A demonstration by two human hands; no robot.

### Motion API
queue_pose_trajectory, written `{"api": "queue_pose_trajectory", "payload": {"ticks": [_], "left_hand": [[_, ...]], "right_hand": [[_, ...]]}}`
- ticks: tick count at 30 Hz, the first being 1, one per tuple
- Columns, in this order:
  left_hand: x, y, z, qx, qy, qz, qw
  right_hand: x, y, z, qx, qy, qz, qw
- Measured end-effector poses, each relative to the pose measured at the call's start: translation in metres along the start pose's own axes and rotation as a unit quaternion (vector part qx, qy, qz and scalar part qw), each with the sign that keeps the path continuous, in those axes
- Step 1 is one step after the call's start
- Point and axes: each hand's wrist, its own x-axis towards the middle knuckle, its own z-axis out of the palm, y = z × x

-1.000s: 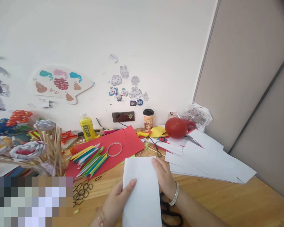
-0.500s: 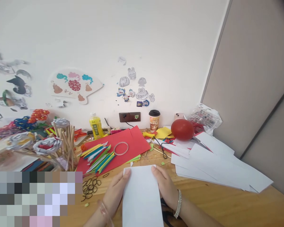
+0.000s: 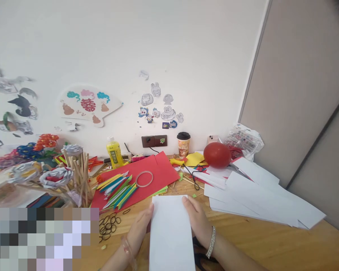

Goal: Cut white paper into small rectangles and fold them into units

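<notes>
A white sheet of paper [image 3: 171, 233], long and narrow, is held upright between my two hands at the bottom middle of the head view. My left hand [image 3: 141, 223] grips its left edge, with the thumb along the side and the other fingers hidden behind. At the upper right corner, my right hand [image 3: 196, 218] pinches the paper, thumb in front. Partly covered by my right wrist are black scissor handles [image 3: 203, 259] on the table. Several black elastic loops [image 3: 109, 226] lie left of my left hand.
Folded coloured paper strips [image 3: 121, 190] and a bangle [image 3: 144, 179] rest on red card [image 3: 165, 171]. White sheets [image 3: 260, 199] spread to the right. Behind stand a yellow bottle [image 3: 114, 153], a lidded cup [image 3: 183, 146] and a red balloon [image 3: 217, 154]. Sticks [image 3: 80, 177] stand at left.
The paper's left edge has shifted slightly right. My left thumb has moved from the paper's front face to its left edge; my right hand has barely moved.
</notes>
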Motion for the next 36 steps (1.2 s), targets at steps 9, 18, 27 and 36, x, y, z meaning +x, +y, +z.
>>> {"api": "queue_pose_trajectory", "payload": {"ticks": [9, 18, 27, 36], "left_hand": [[0.011, -0.015, 0.005, 0.03, -0.072, 0.047, 0.996], [0.012, -0.021, 0.012, -0.027, -0.096, -0.001, 0.995], [0.014, -0.03, 0.014, -0.053, -0.121, -0.021, 0.991], [0.017, -0.035, 0.017, -0.05, -0.124, -0.017, 0.991]], "right_hand": [[0.007, 0.005, -0.006, -0.041, 0.041, -0.058, 0.997], [0.015, 0.007, -0.013, -0.054, 0.073, -0.08, 0.993], [0.023, 0.01, -0.018, -0.039, 0.125, -0.077, 0.988], [0.033, 0.019, -0.024, -0.007, 0.149, -0.065, 0.987]]}}
